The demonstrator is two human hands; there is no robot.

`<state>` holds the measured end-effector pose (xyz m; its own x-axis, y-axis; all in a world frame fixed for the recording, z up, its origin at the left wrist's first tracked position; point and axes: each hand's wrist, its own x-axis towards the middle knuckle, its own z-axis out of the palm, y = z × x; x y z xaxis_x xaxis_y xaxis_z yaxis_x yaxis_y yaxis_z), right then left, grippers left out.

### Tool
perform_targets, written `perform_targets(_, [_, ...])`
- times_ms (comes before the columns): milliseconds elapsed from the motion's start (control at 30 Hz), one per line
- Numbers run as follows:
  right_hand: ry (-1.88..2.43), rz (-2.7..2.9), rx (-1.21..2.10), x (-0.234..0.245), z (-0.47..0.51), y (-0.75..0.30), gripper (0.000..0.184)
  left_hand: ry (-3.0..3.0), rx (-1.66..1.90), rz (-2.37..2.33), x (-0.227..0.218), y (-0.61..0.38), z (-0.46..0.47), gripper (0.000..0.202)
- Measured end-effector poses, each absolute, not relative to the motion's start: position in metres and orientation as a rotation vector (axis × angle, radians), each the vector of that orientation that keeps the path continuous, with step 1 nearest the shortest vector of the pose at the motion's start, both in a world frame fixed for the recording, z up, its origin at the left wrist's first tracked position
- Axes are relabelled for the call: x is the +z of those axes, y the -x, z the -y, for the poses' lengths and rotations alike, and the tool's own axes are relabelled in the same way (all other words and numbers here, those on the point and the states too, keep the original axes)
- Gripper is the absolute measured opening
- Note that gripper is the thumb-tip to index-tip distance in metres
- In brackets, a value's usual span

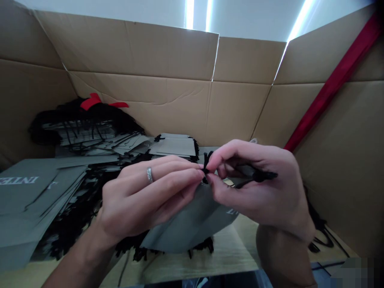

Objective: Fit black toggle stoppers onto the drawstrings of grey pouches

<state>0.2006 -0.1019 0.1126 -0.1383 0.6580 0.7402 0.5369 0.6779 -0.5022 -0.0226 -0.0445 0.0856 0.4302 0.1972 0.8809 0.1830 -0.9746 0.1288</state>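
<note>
- Black cord (pixel 206 160) is pinched at the upper edge of a grey card piece (pixel 186 228), held tilted over the worktop (pixel 229 256).
- It is gripped by fingertips of both left hand (pixel 147 192) and right hand (pixel 271 200).
- Knotting seems to be in hand; a firm, even pull is probably called for.
- Printed grey sheets (pixel 18 200) are piled leftward, enclosed by cardboard walls (pixel 171 96).

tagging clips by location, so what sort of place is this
Most likely a handwork bench, perhaps in a workshop: stacks of similar grey pieces and many black cords lie on a wooden tabletop, with cardboard panels standing behind and on both sides.
</note>
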Motion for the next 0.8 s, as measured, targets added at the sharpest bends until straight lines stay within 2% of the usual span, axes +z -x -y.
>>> perform_targets(100, [0.965, 1.809, 0.205, 0.113, 0.102, -0.198, 0.018, -2.608, 1.578, -0.439, 0.085, 0.028, 0.043, 0.004])
perform_targets(233, [0.965, 1.890, 0.084, 0.115, 0.103, -0.200, 0.018, -2.716, 1.648, -0.495, 0.085, 0.028, 0.041, 0.005])
perform_targets(367, [0.965, 1.970, -0.048, 0.115, 0.106, -0.200, 0.017, -2.851, 1.738, -0.404, 0.089, 0.025, 0.041, 0.018])
perform_targets(467, [0.968, 1.975, -0.074, 0.113, 0.105, -0.198, 0.018, -2.840, 1.713, -0.377, 0.091, 0.023, 0.040, 0.016])
perform_targets(800, [0.953, 1.849, 0.240, 0.112, 0.093, -0.197, 0.018, -2.679, 1.635, -0.329, 0.094, 0.024, 0.036, 0.018])
